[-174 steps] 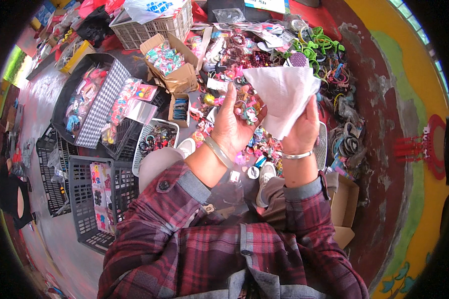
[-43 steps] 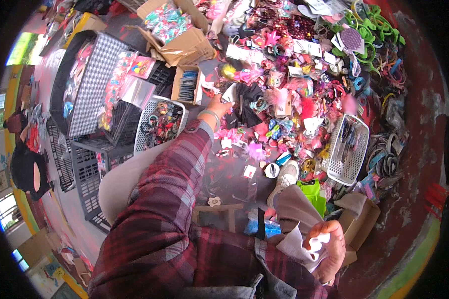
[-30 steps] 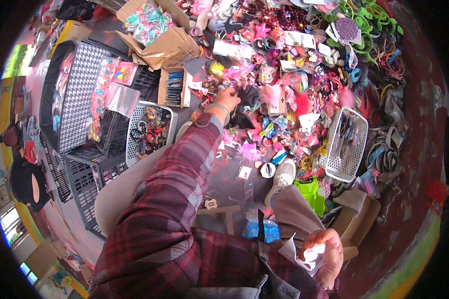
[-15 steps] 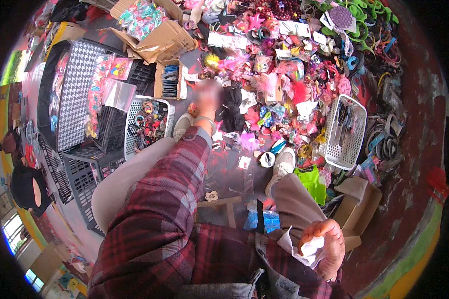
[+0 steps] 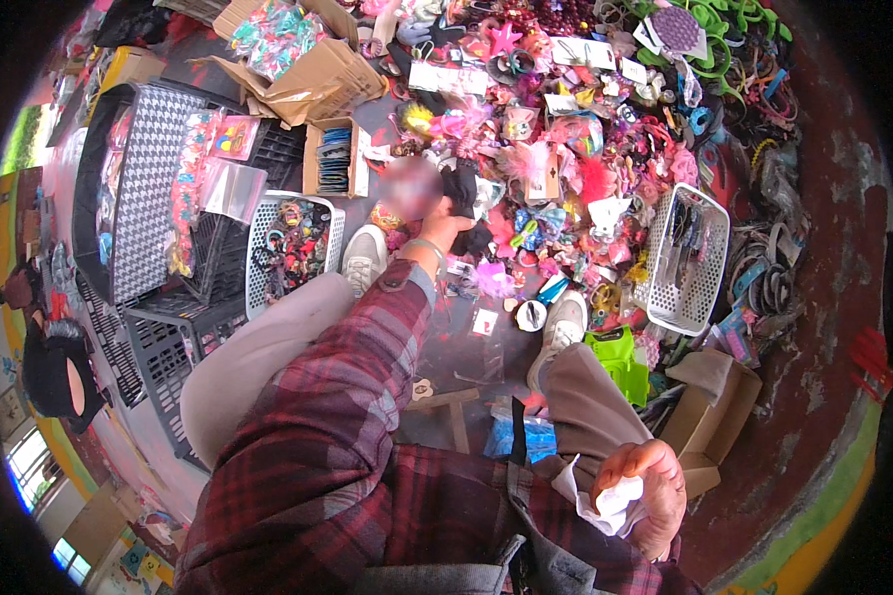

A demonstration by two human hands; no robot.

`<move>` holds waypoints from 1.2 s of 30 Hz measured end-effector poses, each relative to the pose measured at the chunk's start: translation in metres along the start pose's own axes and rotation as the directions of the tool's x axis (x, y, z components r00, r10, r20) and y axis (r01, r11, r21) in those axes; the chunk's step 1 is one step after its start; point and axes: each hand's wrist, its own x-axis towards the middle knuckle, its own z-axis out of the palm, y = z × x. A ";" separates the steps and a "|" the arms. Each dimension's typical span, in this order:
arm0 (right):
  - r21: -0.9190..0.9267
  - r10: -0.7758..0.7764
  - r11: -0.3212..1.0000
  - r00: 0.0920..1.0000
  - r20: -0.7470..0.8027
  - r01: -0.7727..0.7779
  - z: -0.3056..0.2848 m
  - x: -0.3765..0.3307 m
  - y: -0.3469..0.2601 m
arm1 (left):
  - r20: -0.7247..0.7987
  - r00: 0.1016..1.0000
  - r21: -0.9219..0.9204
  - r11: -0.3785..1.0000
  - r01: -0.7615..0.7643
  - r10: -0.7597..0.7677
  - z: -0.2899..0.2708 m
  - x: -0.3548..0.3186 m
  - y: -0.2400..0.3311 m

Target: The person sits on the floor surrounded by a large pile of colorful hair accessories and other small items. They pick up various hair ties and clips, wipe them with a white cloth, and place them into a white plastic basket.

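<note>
My left hand (image 5: 414,190) reaches forward over my left knee into a heap of colourful hair accessories (image 5: 556,169) on the floor. It is blurred and rests against a black fabric piece (image 5: 463,190); whether it grips it I cannot tell. Low on the right, beside my right knee, my right hand (image 5: 645,484) is closed around a crumpled white bag (image 5: 610,504). My plaid sleeve (image 5: 347,397) fills the middle of the view.
A white basket of small trinkets (image 5: 290,243) stands by my left shoe (image 5: 364,258); another white basket (image 5: 687,260) lies at the right. Cardboard boxes (image 5: 313,69) sit at the back, a houndstooth tray (image 5: 149,188) and black crates (image 5: 169,342) on the left, an open carton (image 5: 716,402) by my right leg.
My left hand has drawn back from the pile toward my left shoe, now against a black piece. The white bag, once held up in both hands, stays crumpled in my right hand.
</note>
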 end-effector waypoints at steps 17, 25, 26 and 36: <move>-0.028 0.002 1.000 1.000 -0.010 -0.002 0.005 -0.002 -0.001 | -0.128 0.921 0.445 0.851 -0.279 0.369 -0.073 0.041 0.043; -0.050 0.049 0.998 0.999 -0.022 -0.050 0.008 0.003 -0.005 | -0.238 0.916 0.263 0.929 -0.260 0.324 -0.069 0.058 0.061; -0.054 0.050 0.997 0.998 -0.028 -0.052 0.007 0.004 -0.005 | -0.233 0.910 0.330 0.909 -0.256 0.341 -0.072 0.064 0.066; -0.027 0.053 0.998 0.997 -0.063 -0.054 0.013 0.008 -0.003 | 0.085 0.900 0.921 0.311 -0.235 0.426 0.015 0.010 0.053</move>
